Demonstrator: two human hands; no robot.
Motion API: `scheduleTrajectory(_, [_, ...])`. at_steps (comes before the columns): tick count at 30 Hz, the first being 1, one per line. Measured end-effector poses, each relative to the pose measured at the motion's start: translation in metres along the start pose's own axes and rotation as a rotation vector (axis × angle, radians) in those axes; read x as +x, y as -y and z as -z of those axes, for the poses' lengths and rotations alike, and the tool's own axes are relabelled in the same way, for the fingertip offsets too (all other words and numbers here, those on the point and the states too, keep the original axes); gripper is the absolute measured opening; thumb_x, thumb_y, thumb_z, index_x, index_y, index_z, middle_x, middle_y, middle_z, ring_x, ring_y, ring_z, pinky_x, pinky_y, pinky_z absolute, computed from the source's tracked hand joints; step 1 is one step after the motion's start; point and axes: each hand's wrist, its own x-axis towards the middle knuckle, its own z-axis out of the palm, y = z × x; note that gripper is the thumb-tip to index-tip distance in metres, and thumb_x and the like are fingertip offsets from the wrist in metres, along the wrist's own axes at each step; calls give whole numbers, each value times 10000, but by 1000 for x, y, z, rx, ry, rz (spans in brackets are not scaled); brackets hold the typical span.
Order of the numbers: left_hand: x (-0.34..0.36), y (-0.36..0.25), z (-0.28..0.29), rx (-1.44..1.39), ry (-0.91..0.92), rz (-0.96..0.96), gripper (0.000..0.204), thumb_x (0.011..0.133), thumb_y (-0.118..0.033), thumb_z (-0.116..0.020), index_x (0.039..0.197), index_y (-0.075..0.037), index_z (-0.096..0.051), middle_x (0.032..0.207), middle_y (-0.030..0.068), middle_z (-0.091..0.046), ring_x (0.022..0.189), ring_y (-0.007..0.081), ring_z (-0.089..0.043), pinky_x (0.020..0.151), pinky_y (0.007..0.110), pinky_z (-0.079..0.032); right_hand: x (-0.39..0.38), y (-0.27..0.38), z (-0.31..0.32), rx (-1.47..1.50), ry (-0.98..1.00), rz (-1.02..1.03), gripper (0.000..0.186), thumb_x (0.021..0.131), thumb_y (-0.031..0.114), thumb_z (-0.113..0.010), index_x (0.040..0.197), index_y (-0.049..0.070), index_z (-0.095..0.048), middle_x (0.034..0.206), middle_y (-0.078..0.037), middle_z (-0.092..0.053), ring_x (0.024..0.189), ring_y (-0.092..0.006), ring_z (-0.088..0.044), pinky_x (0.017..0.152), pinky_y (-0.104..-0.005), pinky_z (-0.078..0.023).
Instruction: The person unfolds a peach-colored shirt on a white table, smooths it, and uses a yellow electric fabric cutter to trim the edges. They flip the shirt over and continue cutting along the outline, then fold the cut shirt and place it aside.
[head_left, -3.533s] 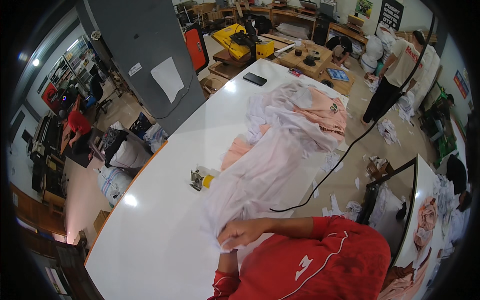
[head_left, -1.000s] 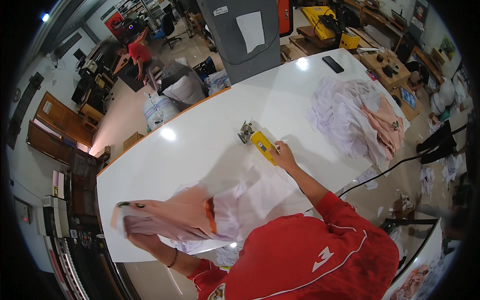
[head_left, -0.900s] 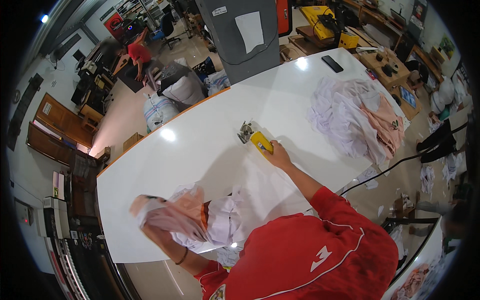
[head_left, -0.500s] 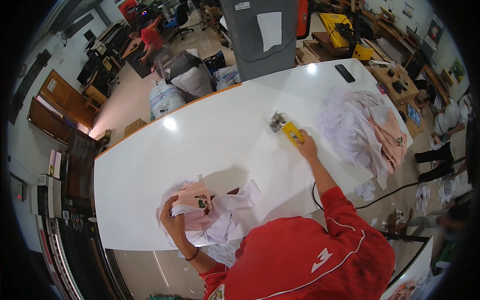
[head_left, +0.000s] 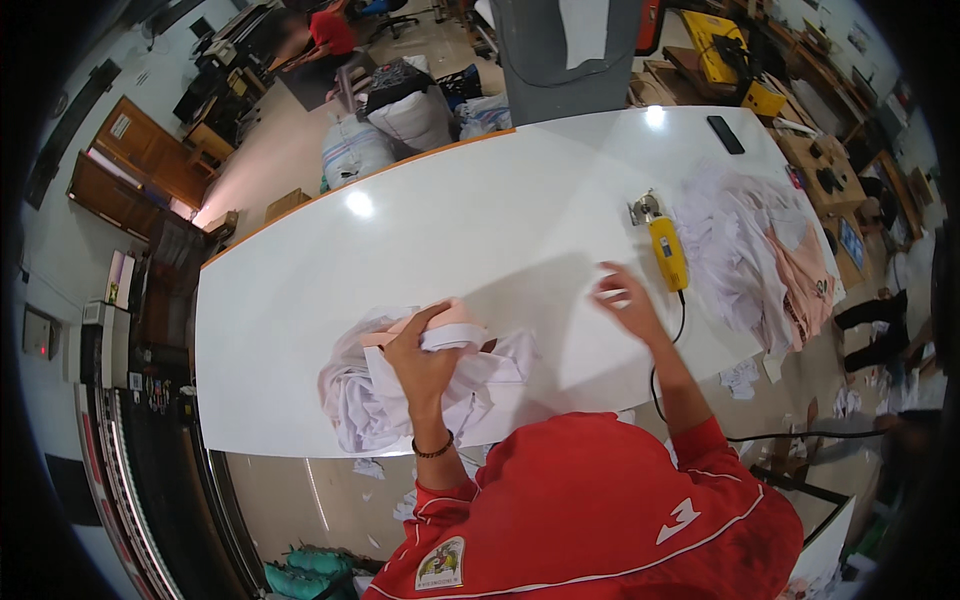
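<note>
On near left of worktop (head_left: 290, 280), bunched peach-and-white cloth (head_left: 352, 390): likely light, soft, limp, prone to creasing. Left hand (head_left: 420, 358) clamped on upper fold; thick fold seems best hold. Right hand (head_left: 630, 305) empty, fingers parted, near yellow cutter (head_left: 667, 252).

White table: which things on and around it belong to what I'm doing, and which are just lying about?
Probably in use:
pink-and-white cloth, held by the left hand
yellow corded tool, lying near the empty right hand
heap of similar cloth

Seemingly just lying about:
black phone
striped sack
white scraps
</note>
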Motion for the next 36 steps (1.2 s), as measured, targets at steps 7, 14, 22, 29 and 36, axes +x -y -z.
scheduleTrajectory(7, [18, -62, -27, 80, 267, -327, 523, 640, -41, -885, 1157, -54, -807, 1029, 167, -817, 914, 273, -799, 840, 356, -614, -25, 66, -102, 412, 331, 161, 547, 857, 34, -777, 1391, 40, -656, 1215, -78, -733, 1154, -162, -665, 975, -312, -522])
scheduleTrajectory(14, [53, 1, 28, 460, 65, -297, 304, 745, -78, -842, 1038, -66, -760, 806, 134, -690, 713, 330, -684, 674, 418, -547, 3, 194, 22, -286, 133, 500, 150, 972, 48, -646, 1090, 9, -730, 889, -160, -738, 795, -168, -711, 736, -315, -549])
scheduleTrajectory(22, [112, 47, 175, 691, -651, -455, 353, 704, -51, -834, 1033, -155, -761, 821, 21, -617, 724, 208, -618, 635, 351, -510, 1, 294, 132, -698, -528, 916, 369, 787, -86, -696, 1105, 87, -770, 1039, -77, -757, 943, -244, -739, 804, -344, -578])
scheduleTrajectory(29, [155, 27, 275, 509, -555, -454, 407, 825, -23, -772, 1228, -60, -813, 929, 101, -800, 802, 151, -731, 774, 319, -572, 33, 286, 228, -967, -1085, 969, 339, 866, 10, -675, 1170, 121, -773, 1133, -87, -755, 1011, -253, -736, 900, -366, -575])
scheduleTrajectory(36, [180, 52, 363, 590, 24, -280, 250, 828, -30, -774, 1067, 39, -803, 885, 121, -793, 821, 132, -736, 764, 306, -560, 90, 242, 247, -280, -434, 512, 173, 1047, 82, -655, 1172, 20, -756, 1037, -5, -753, 945, -102, -652, 914, -259, -490])
